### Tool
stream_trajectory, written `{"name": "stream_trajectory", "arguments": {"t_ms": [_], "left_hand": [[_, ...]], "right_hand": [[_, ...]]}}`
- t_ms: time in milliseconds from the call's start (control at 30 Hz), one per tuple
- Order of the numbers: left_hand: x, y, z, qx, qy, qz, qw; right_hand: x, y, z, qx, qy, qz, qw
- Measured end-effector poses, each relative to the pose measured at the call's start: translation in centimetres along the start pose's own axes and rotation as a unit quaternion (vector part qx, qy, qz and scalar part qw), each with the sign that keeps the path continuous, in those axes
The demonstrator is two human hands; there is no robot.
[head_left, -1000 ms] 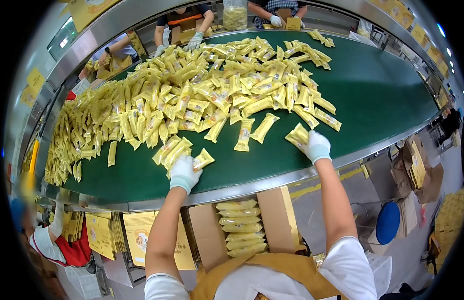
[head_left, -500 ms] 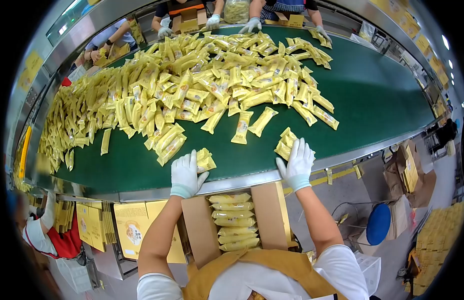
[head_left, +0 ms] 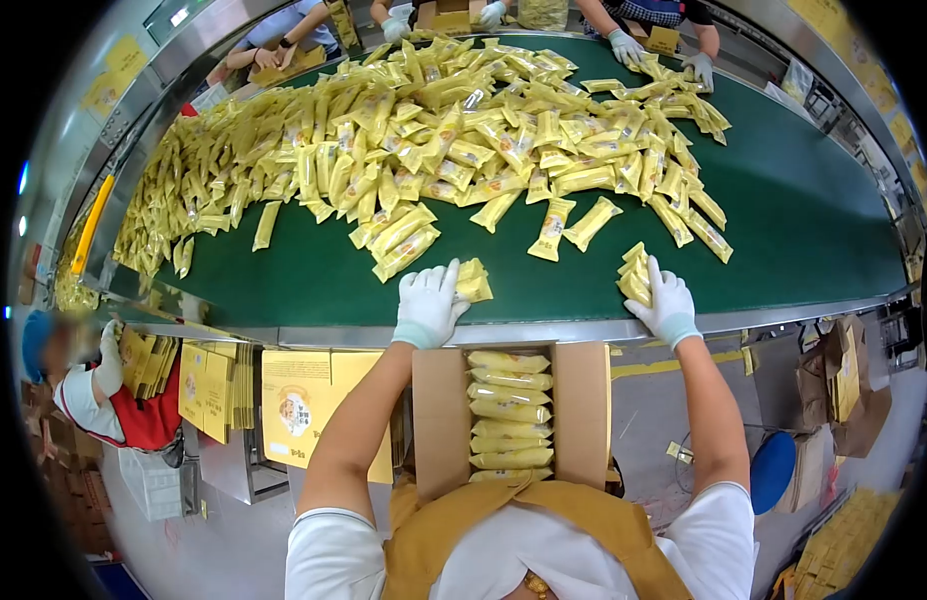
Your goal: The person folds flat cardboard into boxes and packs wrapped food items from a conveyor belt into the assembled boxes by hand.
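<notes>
My left hand (head_left: 429, 303), in a white glove, rests at the near edge of the green conveyor belt (head_left: 783, 260). Its thumb and fingers close around a small group of yellow wrapped snack packets (head_left: 473, 281). Farther right, my gloved right hand (head_left: 665, 303) grips another short stack of snack packets (head_left: 634, 275), partly hidden by the fingers. Between my forearms, against my body, stands an open cardboard box (head_left: 580, 420) with a column of packets (head_left: 510, 411) lying flat inside. A large heap of loose packets (head_left: 423, 140) spreads beyond my hands.
Across the belt, co-workers' gloved hands (head_left: 624, 47) handle packets and boxes. A metal rim (head_left: 363, 336) borders the belt. Folded yellow cartons (head_left: 298, 405) stand at left, near a co-worker in a red apron (head_left: 153, 415). A blue stool (head_left: 772, 470) is at right.
The camera view has shifted, so the belt and box appear farther right and higher. Both my hands keep their places by the packets. A co-worker's hand across the belt has moved right, onto packets.
</notes>
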State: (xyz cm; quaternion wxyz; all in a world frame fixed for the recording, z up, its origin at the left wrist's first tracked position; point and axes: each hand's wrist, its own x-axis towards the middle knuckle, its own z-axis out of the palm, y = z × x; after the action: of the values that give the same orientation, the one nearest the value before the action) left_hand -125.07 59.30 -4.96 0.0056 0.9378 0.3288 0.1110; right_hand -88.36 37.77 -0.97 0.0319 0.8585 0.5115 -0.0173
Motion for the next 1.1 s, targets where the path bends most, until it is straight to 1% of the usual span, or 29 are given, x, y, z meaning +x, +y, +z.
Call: {"name": "stream_trajectory", "arguments": {"t_ms": [33, 67, 100, 133, 167, 200, 233, 267, 300, 333, 367, 400, 467, 500, 533, 567, 600, 633, 667, 733, 767, 867, 1000, 1033, 1100], "left_hand": [[0.1, -0.1, 0.0, -0.005, -0.01, -0.001, 1.0], [0.1, -0.4, -0.2, -0.009, -0.02, -0.003, 1.0], [0.2, -0.9, -0.4, -0.013, -0.035, 0.001, 0.999], [0.3, -1.5, -0.9, -0.046, -0.041, -0.03, 0.998], [0.2, -1.9, -1.4, -0.08, -0.048, -0.063, 0.994], [-0.1, -2.5, -1.8, -0.114, -0.056, -0.096, 0.987], [-0.6, -3.8, -1.0, -0.206, 0.007, -0.128, 0.97], [-0.9, -4.6, -1.0, -0.247, 0.065, -0.141, 0.956], [-0.8, -5.0, -2.1, -0.301, 0.083, -0.161, 0.936], [-0.7, -5.1, -4.0, -0.355, 0.101, -0.179, 0.912], [-0.6, -4.5, -6.0, -0.409, 0.162, -0.154, 0.885], [-0.8, -4.0, -7.9, -0.444, 0.167, -0.138, 0.869], [-1.6, -1.3, -12.9, -0.455, 0.158, -0.11, 0.869], [-2.4, -0.1, -14.2, -0.47, 0.142, -0.075, 0.868], [-3.3, 1.3, -15.3, -0.484, 0.126, -0.04, 0.865], [-4.2, 2.9, -16.3, -0.412, 0.115, -0.009, 0.904], [-5.4, 4.0, -16.3, -0.402, 0.106, 0.029, 0.909], [-6.7, 5.7, -16.2, -0.396, 0.058, 0.041, 0.916], [-7.6, 7.1, -15.9, -0.388, 0.015, 0.051, 0.92], [-8.5, 8.5, -13.4, -0.35, 0.011, 0.107, 0.931], [-9.1, 9.3, -12.8, -0.321, -0.018, 0.098, 0.942], [-10.4, 10.3, -10.3, -0.183, -0.007, 0.15, 0.972], [-11.6, 10.9, -10.2, -0.164, -0.061, 0.108, 0.979], [-11.9, 10.9, -9.9, -0.145, -0.067, 0.124, 0.979], [-12.4, 11.1, -9.1, -0.109, -0.078, 0.155, 0.979]], "right_hand": [[0.2, -1.4, -2.6, 0.051, -0.054, 0.055, 0.996], [-0.2, -2.0, -3.0, 0.184, -0.013, 0.046, 0.982], [-0.7, -2.5, -3.1, 0.315, 0.028, 0.035, 0.948], [-1.2, -3.1, -3.4, 0.438, 0.068, 0.021, 0.896], [-3.2, -5.4, -7.6, 0.476, 0.048, -0.012, 0.878], [-4.8, -6.8, -9.3, 0.492, 0.052, -0.087, 0.865], [-6.5, -8.2, -11.8, 0.389, 0.061, -0.165, 0.905], [-8.5, -10.3, -15.1, 0.351, 0.001, -0.196, 0.916], [-9.7, -11.6, -16.3, 0.299, 0.005, -0.287, 0.91], [-10.4, -13.2, -15.9, 0.221, 0.079, -0.381, 0.894], [-11.2, -15.2, -16.7, 0.137, -0.063, -0.378, 0.913], [-12.0, -16.5, -15.8, 0.101, -0.053, -0.419, 0.901], [-13.1, -19.0, -13.3, 0.067, -0.124, -0.466, 0.874], [-13.6, -20.0, -12.0, 0.046, -0.152, -0.486, 0.859], [-14.4, -20.8, -9.8, 0.038, -0.155, -0.481, 0.862], [-15.3, -21.6, -7.2, 0.03, -0.159, -0.475, 0.865], [-16.0, -22.0, -5.6, 0.023, -0.163, -0.469, 0.868], [-16.8, -22.0, -5.0, 0.033, -0.112, -0.457, 0.882], [-17.1, -21.9, -4.6, 0.031, -0.08, -0.461, 0.883], [-17.9, -21.5, -4.1, 0.025, -0.021, -0.466, 0.884], [-18.3, -21.2, -3.8, 0.02, 0.03, -0.472, 0.881], [-18.5, -19.9, -3.6, 0.061, 0.04, -0.512, 0.856], [-18.7, -17.5, -4.3, 0.217, 0.15, -0.515, 0.815], [-18.8, -16.8, -4.8, 0.255, 0.095, -0.505, 0.819], [-18.5, -15.4, -5.8, 0.253, 0.052, -0.48, 0.839]]}}
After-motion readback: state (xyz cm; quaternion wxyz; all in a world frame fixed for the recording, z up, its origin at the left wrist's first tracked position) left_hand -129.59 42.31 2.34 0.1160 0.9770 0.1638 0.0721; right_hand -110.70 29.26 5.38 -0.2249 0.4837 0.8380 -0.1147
